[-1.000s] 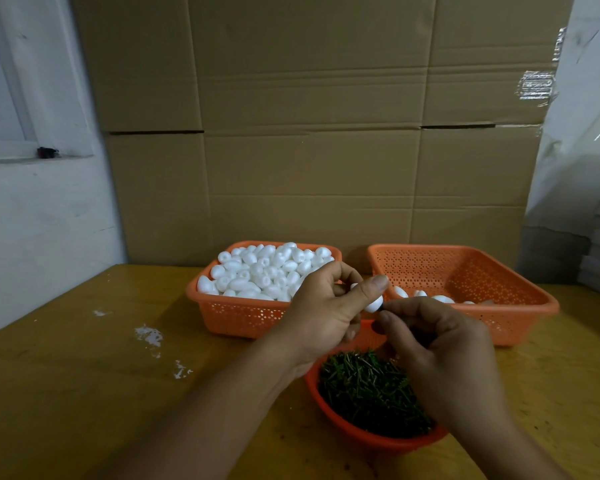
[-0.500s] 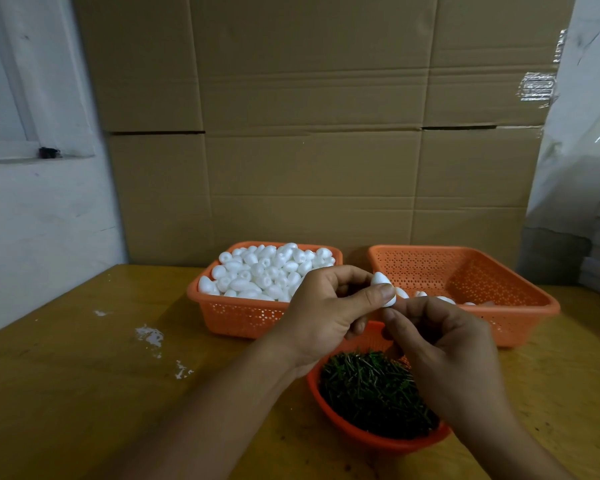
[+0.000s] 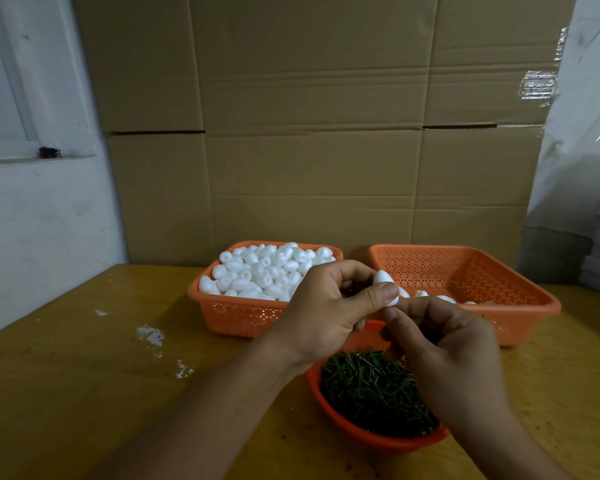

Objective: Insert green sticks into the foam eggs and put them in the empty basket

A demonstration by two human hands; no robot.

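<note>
Full egg basket (image 3: pixel 243 317) at left. Left hand (image 3: pixel 326 306) pinches a foam egg (image 3: pixel 383 279) w/ thumb & fingers, above the stick bowl (image 3: pixel 347 431). Right hand (image 3: pixel 451 344), fingers curled under the egg; stick hidden, can't tell if held. Best: keep egg steady, push stick straight along its axis. Receiving basket (image 3: pixel 520 317) at right, few eggs inside.

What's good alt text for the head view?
A left hand pinches a white foam egg against the curled right hand, above a bowl of green sticks, with two orange baskets behind on a wooden table.
</note>
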